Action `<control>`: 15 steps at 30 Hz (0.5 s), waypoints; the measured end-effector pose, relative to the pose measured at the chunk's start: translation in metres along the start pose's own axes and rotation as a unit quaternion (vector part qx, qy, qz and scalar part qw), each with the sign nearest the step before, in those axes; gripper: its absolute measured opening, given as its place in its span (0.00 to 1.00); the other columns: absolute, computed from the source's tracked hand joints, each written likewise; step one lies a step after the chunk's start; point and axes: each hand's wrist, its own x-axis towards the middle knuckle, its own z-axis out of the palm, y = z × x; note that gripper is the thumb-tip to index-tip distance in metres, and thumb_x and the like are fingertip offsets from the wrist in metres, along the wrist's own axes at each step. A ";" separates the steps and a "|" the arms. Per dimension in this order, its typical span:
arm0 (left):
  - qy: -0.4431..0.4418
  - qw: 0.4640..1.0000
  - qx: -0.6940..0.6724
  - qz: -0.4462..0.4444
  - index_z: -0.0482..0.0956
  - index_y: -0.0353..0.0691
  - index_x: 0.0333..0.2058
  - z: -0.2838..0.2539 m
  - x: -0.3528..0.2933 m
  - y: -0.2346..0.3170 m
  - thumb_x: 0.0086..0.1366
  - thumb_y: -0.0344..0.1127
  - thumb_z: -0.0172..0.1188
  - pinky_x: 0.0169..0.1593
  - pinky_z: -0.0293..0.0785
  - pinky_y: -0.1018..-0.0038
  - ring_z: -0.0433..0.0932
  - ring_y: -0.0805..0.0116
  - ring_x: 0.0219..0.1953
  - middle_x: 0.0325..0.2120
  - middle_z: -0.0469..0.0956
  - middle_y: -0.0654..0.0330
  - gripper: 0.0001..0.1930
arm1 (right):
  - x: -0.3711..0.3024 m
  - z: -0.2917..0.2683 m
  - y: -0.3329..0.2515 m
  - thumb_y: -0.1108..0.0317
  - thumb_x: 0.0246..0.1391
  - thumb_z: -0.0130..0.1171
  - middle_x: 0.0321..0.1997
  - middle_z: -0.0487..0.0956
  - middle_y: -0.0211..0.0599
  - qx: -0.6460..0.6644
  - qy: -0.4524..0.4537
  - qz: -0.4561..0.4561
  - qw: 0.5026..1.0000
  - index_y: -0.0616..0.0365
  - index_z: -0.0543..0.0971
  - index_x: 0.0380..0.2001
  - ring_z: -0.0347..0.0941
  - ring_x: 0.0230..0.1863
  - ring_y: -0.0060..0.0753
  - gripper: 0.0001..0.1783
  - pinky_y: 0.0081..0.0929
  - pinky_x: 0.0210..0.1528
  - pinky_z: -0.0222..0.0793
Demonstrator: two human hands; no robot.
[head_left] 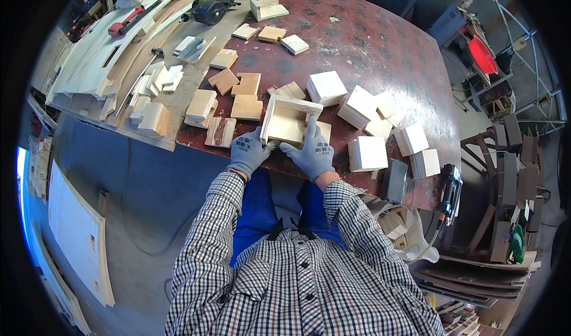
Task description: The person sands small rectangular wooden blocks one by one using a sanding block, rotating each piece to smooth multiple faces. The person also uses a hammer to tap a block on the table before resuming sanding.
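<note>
Both my hands wear grey work gloves at the near edge of the dark red table. Between them is a small pale wooden box (284,129), open toward me, with upright walls at its left and far side. My left hand (248,153) grips its near left corner. On its right side my right hand (313,151) has the thumb at the near edge and the fingers along the wall. Plywood pieces (247,107) lie to the left of the box, and a plywood block (326,88) stands beyond it to the right. Part of another piece is hidden behind my right hand.
A black nail gun (450,193) hangs at the table's right corner, beside a dark box (394,181). More wooden blocks (367,153) stand on the right. On the left plywood sheet lie a circular saw (209,10), a red tool (126,22) and a hammer (140,77).
</note>
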 end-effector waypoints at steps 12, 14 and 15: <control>0.003 0.999 -0.019 0.035 0.84 0.46 0.52 -0.023 -0.010 0.018 0.60 0.64 0.72 0.47 0.83 0.56 0.88 0.49 0.41 0.40 0.89 0.52 0.32 | -0.015 0.010 0.029 0.48 0.55 0.74 0.75 0.68 0.50 0.009 0.016 -0.033 0.999 0.58 0.61 0.76 0.74 0.68 0.55 0.53 0.52 0.59 0.79; -0.017 1.000 -0.018 0.008 0.85 0.46 0.52 -0.024 -0.010 0.016 0.58 0.63 0.73 0.48 0.83 0.56 0.88 0.49 0.42 0.40 0.89 0.52 0.31 | -0.015 0.008 0.028 0.50 0.55 0.73 0.75 0.68 0.49 0.020 0.011 -0.035 0.999 0.58 0.65 0.74 0.75 0.67 0.56 0.49 0.52 0.59 0.79; -0.027 0.999 -0.018 -0.005 0.85 0.46 0.52 -0.024 -0.010 0.015 0.58 0.62 0.74 0.48 0.83 0.56 0.88 0.50 0.42 0.40 0.89 0.52 0.31 | -0.013 0.007 0.028 0.51 0.56 0.72 0.75 0.68 0.48 0.018 -0.008 -0.031 0.999 0.57 0.66 0.73 0.76 0.67 0.56 0.47 0.52 0.59 0.80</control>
